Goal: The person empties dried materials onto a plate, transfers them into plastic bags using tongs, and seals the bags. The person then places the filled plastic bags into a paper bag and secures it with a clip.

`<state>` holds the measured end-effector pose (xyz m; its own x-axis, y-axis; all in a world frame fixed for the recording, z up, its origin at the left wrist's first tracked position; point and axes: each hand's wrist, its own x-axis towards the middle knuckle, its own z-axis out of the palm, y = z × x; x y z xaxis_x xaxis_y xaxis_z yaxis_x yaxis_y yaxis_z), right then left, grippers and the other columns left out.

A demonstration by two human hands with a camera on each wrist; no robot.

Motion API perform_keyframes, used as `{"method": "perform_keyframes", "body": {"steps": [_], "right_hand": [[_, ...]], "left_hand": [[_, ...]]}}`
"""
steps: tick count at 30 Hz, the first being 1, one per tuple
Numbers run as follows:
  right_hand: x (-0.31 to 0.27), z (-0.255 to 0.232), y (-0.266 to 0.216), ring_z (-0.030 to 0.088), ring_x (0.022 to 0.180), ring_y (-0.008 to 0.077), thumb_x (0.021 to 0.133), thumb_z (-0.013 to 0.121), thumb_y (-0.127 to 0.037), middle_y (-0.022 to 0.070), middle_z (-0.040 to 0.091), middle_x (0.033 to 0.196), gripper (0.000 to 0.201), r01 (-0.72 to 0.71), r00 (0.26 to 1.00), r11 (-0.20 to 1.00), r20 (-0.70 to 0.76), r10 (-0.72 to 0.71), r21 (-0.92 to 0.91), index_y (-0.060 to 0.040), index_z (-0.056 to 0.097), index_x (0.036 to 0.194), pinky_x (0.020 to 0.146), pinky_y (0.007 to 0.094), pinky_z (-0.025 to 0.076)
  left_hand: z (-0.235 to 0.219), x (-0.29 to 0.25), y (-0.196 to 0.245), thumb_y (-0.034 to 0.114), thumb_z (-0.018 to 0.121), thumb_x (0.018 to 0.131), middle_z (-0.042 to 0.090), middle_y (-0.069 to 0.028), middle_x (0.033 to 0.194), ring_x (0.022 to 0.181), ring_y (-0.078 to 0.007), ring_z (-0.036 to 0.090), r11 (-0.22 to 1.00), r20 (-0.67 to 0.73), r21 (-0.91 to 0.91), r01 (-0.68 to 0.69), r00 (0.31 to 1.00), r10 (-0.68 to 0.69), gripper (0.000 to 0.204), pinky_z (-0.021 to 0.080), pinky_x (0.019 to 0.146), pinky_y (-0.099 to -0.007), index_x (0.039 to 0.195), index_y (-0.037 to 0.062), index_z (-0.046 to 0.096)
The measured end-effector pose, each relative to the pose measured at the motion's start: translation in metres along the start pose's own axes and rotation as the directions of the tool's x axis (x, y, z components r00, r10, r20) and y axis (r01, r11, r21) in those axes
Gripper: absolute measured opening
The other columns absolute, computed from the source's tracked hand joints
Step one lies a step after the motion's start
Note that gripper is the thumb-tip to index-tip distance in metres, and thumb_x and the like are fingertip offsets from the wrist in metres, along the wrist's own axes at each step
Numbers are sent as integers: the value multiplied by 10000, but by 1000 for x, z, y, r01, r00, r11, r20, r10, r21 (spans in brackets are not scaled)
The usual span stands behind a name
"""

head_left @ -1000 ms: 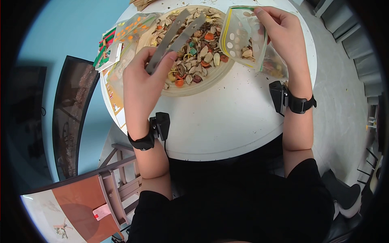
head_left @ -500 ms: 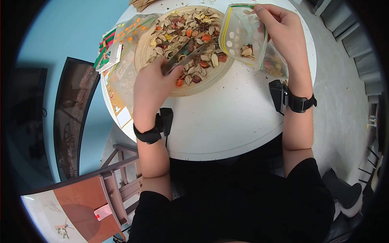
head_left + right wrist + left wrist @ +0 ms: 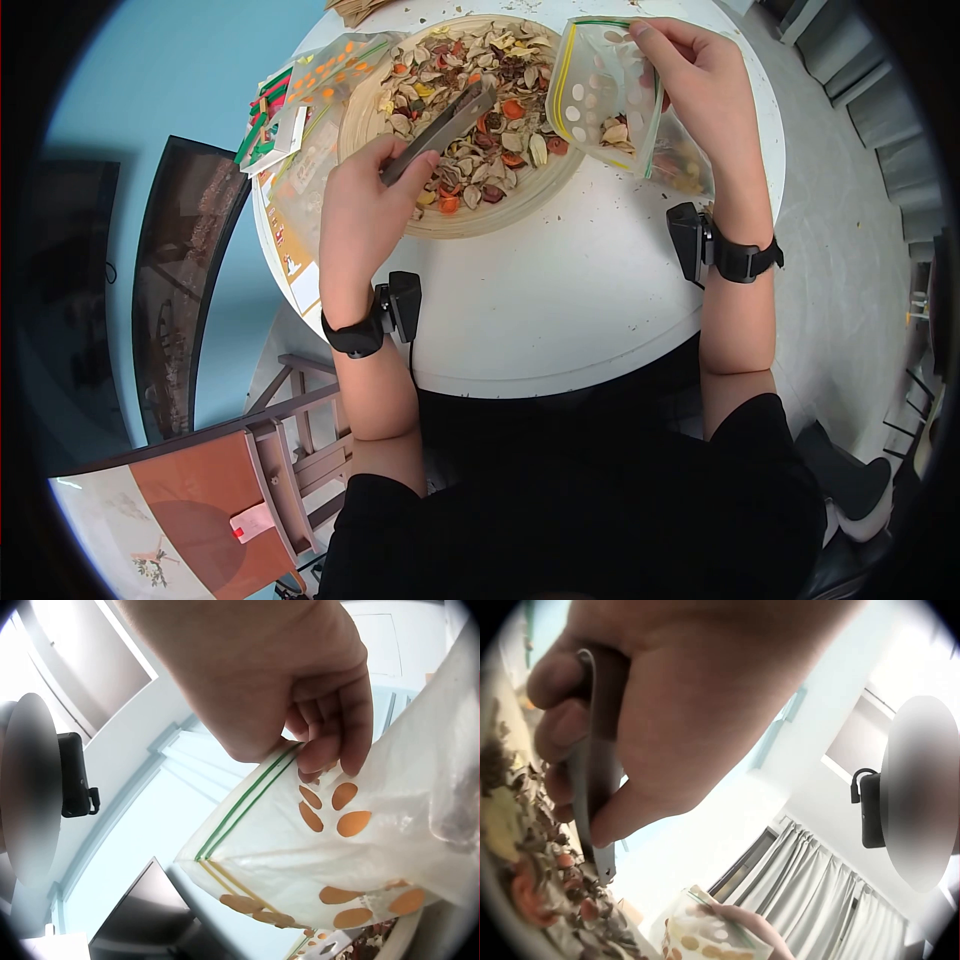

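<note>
- Tongs near twelve o'clock, squeezed by the left hand, looked stiff.
- Bag at one o'clock, pinched by the right hand, seemed soft, best held by its edge.

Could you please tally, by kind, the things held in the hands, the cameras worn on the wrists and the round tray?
Metal tongs, in the left hand: 1
Zip bag, in the right hand: 1
Wrist cameras: 2
Round tray: 1
Total: 5
</note>
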<state>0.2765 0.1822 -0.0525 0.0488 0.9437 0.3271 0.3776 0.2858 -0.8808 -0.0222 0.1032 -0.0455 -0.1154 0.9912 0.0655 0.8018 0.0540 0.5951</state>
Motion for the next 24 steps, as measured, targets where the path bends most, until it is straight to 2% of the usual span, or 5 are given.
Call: {"method": "perform_keyframes", "body": {"steps": [7,10,14,23,24], "right_hand": [[-3,4,-5,524,599,32,989,658,-318,-40,617,668,324,-26,1000,1000,17,26,4,-26,778,1061,543,218,403],[-8,8,-10,521,600,29,990,665,-307,-44,608,671,318,-31,999,999,43,29,44,-18,776,1063,545,215,393],[-7,11,-6,520,614,21,990,672,-288,-47,602,677,310,-45,996,985,86,31,164,-7,773,1071,555,208,380],[1,-6,-2,494,612,20,968,696,-259,-63,593,685,292,-45,999,989,-4,46,140,-7,768,1096,571,210,386],[0,-9,-5,497,620,18,960,700,-239,-63,606,709,286,-41,997,990,74,32,133,-9,761,1118,573,210,390]], "left_hand": [[-10,-18,27,197,763,939,553,32,649,603,-41,410,916,-56,-389,-101,995,86,237,302,529,-251,869,-12,676],[-8,-23,39,183,762,941,601,8,673,603,-40,507,940,-8,-310,-143,989,148,217,351,537,-233,910,-15,680],[10,-23,52,178,765,937,690,-33,741,710,-91,716,925,13,-350,-150,986,165,221,458,582,-214,1001,-18,684],[1,-12,27,219,793,919,660,-7,756,645,-52,523,932,-170,-336,-138,982,84,259,411,589,-232,1008,-9,710],[-2,-14,30,241,790,919,670,-15,771,683,-59,539,945,-170,-299,-131,982,83,284,428,625,-240,1017,-15,715]]}}
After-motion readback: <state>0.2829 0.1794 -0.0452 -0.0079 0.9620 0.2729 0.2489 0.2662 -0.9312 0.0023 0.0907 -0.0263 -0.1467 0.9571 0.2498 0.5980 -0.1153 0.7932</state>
